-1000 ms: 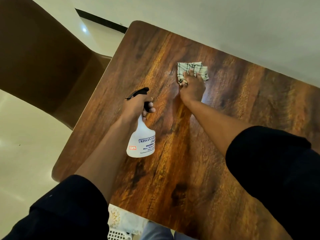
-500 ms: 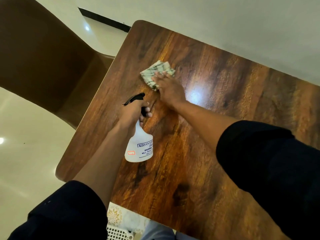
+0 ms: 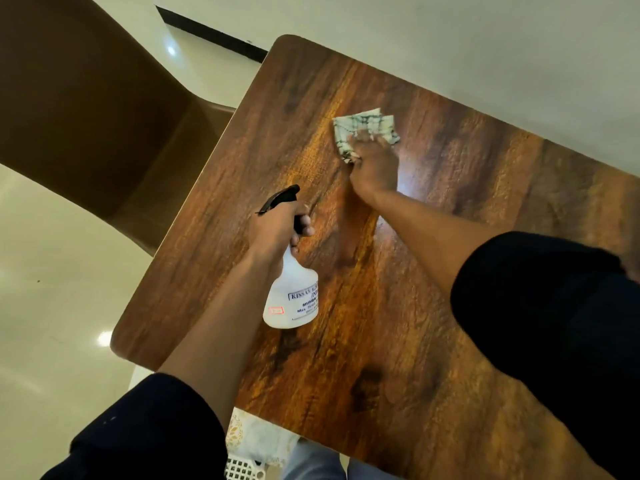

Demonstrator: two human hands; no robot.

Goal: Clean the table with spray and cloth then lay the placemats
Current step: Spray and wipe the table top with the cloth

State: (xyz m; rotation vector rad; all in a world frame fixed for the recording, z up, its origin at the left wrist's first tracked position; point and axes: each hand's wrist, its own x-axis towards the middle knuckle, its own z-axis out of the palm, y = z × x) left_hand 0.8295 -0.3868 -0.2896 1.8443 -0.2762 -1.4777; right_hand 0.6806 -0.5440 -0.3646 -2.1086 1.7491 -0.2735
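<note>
- Right hand (image 3: 375, 161) lies palm-down on the cloth (image 3: 363, 129), fingers spread flat and pressing it to the table (image 3: 398, 341); fingertips are blurred.
- Left hand (image 3: 277, 226) has its fingers curled round the neck of the spray bottle (image 3: 292, 292), one finger near the trigger; whether the trigger is squeezed, cannot tell.
- Bottle: white translucent body, black spray head (image 3: 278, 199) pointing to about 11 o'clock, printed blue-text label plus a small red sticker. Held tilted above the tabletop, base toward 5 o'clock; whether the base touches the wood, cannot tell.
- Cloth: white with dark check lines, folded, sitting at roughly 12 o'clock of the frame centre, in the far half of the tabletop and well apart from the bottle.
- Table: dark wood-grain top, glossy, rounded corners, a bright light reflection just right of the right wrist.
- Room: pale glossy floor (image 3: 52, 306) at 9 o'clock with ceiling-light glints; brown chair (image 3: 86, 98) at 10 o'clock, just beside the table's left edge; plain pale wall (image 3: 450, 39) at 1 o'clock with a dark skirting strip (image 3: 207, 32).
- Both forearms are bare, dark sleeves (image 3: 554, 323) pushed up to the elbows; right arm reaches well forward, left arm is bent closer in.
- At 6 o'clock, below the near table edge: a pale patterned placemat (image 3: 256, 438) with a gold motif and a white lattice piece (image 3: 242, 471), both partly hidden.
</note>
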